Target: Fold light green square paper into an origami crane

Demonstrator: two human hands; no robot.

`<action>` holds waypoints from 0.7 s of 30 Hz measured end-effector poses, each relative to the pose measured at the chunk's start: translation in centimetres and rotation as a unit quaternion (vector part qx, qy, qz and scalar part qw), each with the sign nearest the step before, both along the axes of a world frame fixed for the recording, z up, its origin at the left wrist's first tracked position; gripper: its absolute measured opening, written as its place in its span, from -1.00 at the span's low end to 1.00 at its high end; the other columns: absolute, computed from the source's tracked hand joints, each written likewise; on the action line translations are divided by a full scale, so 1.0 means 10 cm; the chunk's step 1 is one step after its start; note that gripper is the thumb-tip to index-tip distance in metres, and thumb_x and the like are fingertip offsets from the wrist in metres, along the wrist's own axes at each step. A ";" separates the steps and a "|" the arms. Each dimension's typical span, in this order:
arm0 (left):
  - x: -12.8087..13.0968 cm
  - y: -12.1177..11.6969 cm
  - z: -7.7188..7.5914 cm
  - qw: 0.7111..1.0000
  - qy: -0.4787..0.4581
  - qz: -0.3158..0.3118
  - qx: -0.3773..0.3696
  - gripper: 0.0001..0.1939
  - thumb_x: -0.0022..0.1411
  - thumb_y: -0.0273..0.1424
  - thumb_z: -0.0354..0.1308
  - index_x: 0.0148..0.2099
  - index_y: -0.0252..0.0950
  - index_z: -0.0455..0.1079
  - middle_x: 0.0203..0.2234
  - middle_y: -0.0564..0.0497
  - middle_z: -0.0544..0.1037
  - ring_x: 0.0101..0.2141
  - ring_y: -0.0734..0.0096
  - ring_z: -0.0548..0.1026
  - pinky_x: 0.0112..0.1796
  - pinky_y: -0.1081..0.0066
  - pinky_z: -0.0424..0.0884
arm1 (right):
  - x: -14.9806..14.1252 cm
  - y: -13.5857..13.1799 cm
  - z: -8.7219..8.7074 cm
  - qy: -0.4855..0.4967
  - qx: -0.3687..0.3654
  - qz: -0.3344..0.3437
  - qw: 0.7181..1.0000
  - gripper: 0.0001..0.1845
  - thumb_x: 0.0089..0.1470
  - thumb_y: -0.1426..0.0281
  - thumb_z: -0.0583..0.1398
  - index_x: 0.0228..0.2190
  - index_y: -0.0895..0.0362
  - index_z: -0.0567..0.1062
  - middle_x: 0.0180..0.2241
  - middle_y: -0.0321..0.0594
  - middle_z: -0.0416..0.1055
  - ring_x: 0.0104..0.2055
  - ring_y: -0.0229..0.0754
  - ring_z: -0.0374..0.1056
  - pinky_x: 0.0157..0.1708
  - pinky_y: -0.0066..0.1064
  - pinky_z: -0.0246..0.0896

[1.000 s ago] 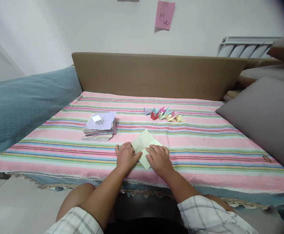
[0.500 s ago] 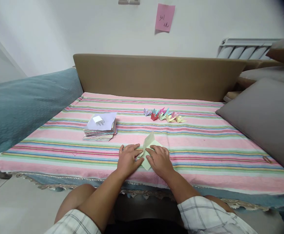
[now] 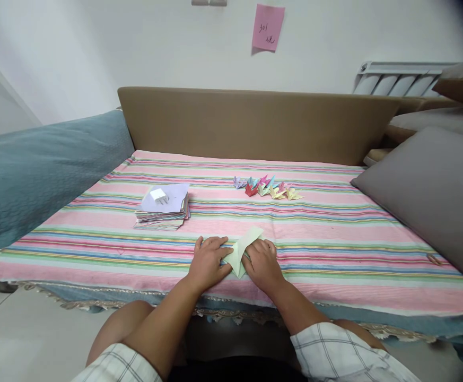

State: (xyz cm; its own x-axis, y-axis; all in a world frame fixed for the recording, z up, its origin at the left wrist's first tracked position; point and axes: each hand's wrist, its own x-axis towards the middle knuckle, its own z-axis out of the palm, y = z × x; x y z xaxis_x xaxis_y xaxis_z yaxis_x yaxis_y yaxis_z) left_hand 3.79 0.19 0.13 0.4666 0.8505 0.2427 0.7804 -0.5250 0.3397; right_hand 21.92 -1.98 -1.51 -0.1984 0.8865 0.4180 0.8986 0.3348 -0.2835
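Note:
A pale green sheet of origami paper (image 3: pixel 237 255), partly folded, lies on the striped cloth in front of me. One flap stands up and leans to the right, over the fingers of my right hand (image 3: pixel 263 264). Those fingers are curled and grip the paper's right side, their tips hidden behind the flap. At the left edge, my left hand (image 3: pixel 209 263) holds the paper down with thumb and index finger, its other fingers resting on the cloth. Beyond the hands sits a group of small folded paper cranes (image 3: pixel 267 188) in several colours.
A stack of paper squares (image 3: pixel 163 216) stands at the left with a white plug adapter (image 3: pixel 159 196) on top. The striped cloth (image 3: pixel 334 228) covers the seat. A grey cushion (image 3: pixel 426 185) lies at the right, a blue armrest (image 3: pixel 56 159) at the left.
The upright paper flap has swung down and to the right, now over my right fingers. My right fingers have curled in beneath it. The left hand stays almost in place.

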 end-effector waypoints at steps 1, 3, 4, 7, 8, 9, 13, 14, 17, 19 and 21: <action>0.00 0.00 0.01 1.000 0.004 -0.003 -0.004 -0.60 -0.02 -0.36 0.19 -0.06 -0.05 0.44 0.08 0.02 0.39 0.05 0.07 0.28 0.12 -0.12 -0.13 | 0.00 -0.01 -0.01 0.001 0.006 0.000 1.000 -0.84 0.13 0.39 0.06 -0.32 0.11 0.44 -0.29 -0.19 0.38 -0.13 -0.12 0.22 0.03 -0.20 -0.14; -0.01 0.00 0.02 1.000 0.012 -0.009 -0.008 -0.59 -0.02 -0.32 0.19 -0.05 -0.04 0.43 0.09 0.02 0.37 0.06 0.07 0.27 0.12 -0.12 -0.13 | 0.01 -0.02 -0.04 0.007 0.017 0.003 1.000 -0.85 0.13 0.40 0.06 -0.35 0.11 0.44 -0.31 -0.21 0.37 -0.15 -0.14 0.21 0.03 -0.21 -0.16; -0.02 -0.01 0.03 1.000 0.017 -0.014 -0.010 -0.58 -0.02 -0.31 0.19 -0.03 -0.04 0.43 0.09 0.02 0.36 0.07 0.07 0.26 0.12 -0.12 -0.13 | 0.02 -0.03 -0.05 0.009 0.020 0.004 1.000 -0.84 0.13 0.41 0.06 -0.36 0.11 0.44 -0.32 -0.21 0.37 -0.16 -0.15 0.21 0.03 -0.21 -0.16; -0.06 -0.01 0.06 0.999 0.035 -0.034 -0.023 -0.52 -0.02 -0.31 0.17 0.02 -0.03 0.39 0.13 0.02 0.31 0.10 0.06 0.22 0.12 -0.11 -0.13 | 0.04 -0.05 -0.09 0.004 0.022 0.009 1.000 -0.83 0.13 0.41 0.05 -0.41 0.11 0.43 -0.35 -0.22 0.34 -0.18 -0.15 0.21 0.02 -0.21 -0.15; -0.07 0.00 0.07 0.998 0.043 -0.041 -0.030 -0.49 -0.03 -0.32 0.16 0.04 -0.03 0.37 0.15 0.02 0.29 0.11 0.05 0.20 0.13 -0.11 -0.13 | 0.04 -0.05 -0.10 0.000 0.021 0.010 1.000 -0.83 0.13 0.40 0.05 -0.42 0.11 0.43 -0.36 -0.22 0.34 -0.18 -0.15 0.21 0.02 -0.21 -0.15; -0.08 0.00 0.07 0.997 0.050 -0.047 -0.038 -0.47 -0.04 -0.34 0.16 0.06 -0.03 0.36 0.16 0.02 0.27 0.12 0.05 0.19 0.13 -0.11 -0.13 | 0.04 -0.05 -0.11 -0.002 0.021 0.011 1.000 -0.83 0.13 0.40 0.04 -0.41 0.11 0.43 -0.35 -0.22 0.34 -0.17 -0.15 0.21 0.02 -0.20 -0.16; -0.10 0.02 0.08 0.995 0.068 -0.052 -0.056 -0.46 0.02 -0.39 0.08 0.10 -0.01 0.32 0.19 0.04 0.22 0.14 0.07 0.15 0.14 -0.12 -0.15 | 0.03 -0.07 -0.12 0.003 0.020 0.016 1.000 -0.78 0.15 0.38 0.03 -0.21 0.06 0.43 -0.20 -0.19 0.36 -0.08 -0.12 0.20 0.04 -0.16 -0.20; -0.10 0.02 0.08 0.995 0.070 -0.049 -0.055 -0.48 0.05 -0.40 0.06 0.10 0.00 0.32 0.19 0.05 0.23 0.15 0.09 0.15 0.14 -0.12 -0.14 | 0.02 -0.07 -0.12 0.003 0.021 0.019 1.000 -0.74 0.15 0.38 0.02 -0.15 0.04 0.41 -0.15 -0.19 0.36 -0.06 -0.12 0.19 0.04 -0.15 -0.21; -0.09 0.03 0.07 0.995 0.072 -0.041 -0.053 -0.53 0.11 -0.41 0.00 0.08 0.02 0.33 0.19 0.07 0.23 0.15 0.13 0.15 0.14 -0.12 -0.13 | 0.01 -0.08 -0.11 -0.003 0.022 0.023 1.000 -0.66 0.16 0.38 0.00 -0.03 -0.02 0.36 -0.07 -0.19 0.35 -0.03 -0.10 0.18 0.05 -0.13 -0.22; -0.08 0.03 0.08 0.995 0.074 -0.041 -0.054 -0.56 0.12 -0.40 -0.01 0.04 0.01 0.37 0.19 0.07 0.23 0.16 0.14 0.15 0.14 -0.11 -0.12 | 0.00 -0.09 -0.10 -0.008 0.023 0.024 0.999 -0.64 0.16 0.37 0.00 -0.02 -0.03 0.36 -0.05 -0.18 0.35 -0.02 -0.09 0.17 0.06 -0.11 -0.23; -0.08 0.03 0.10 0.995 0.075 -0.043 -0.054 -0.62 0.12 -0.40 0.00 -0.03 -0.02 0.43 0.19 0.06 0.23 0.16 0.13 0.15 0.14 -0.11 -0.11 | -0.01 -0.11 -0.09 -0.011 0.022 0.026 0.999 -0.64 0.17 0.35 0.00 -0.01 -0.04 0.37 -0.04 -0.17 0.34 0.00 -0.08 0.16 0.07 -0.09 -0.24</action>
